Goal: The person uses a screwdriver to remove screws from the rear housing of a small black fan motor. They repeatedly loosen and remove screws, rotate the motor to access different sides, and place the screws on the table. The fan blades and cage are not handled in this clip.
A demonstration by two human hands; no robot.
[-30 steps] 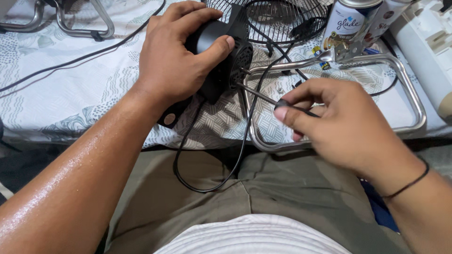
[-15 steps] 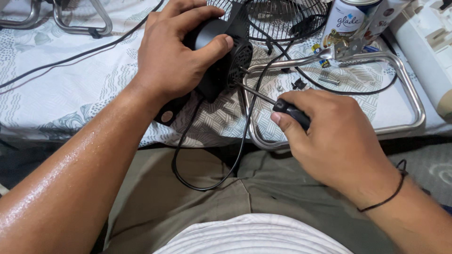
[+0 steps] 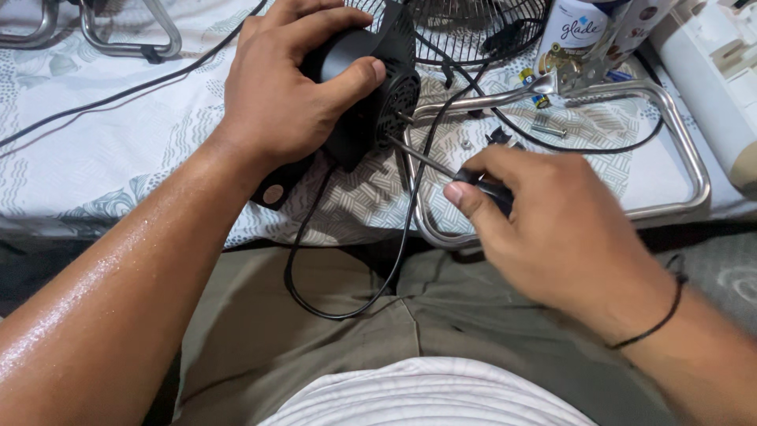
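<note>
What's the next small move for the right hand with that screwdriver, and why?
Probably keep turning the screwdriver in place: its tip sits at the vented back of the black fan motor housing, the right hand grips its handle, and the left hand steadies the housing.

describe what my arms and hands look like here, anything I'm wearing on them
Both forearms are bare, with no sleeves and no gloves. The left hand has no rings or bands; its forearm glistens as if damp. The right hand has a thin black cord band around the wrist. Nails are short and unpainted.
</note>
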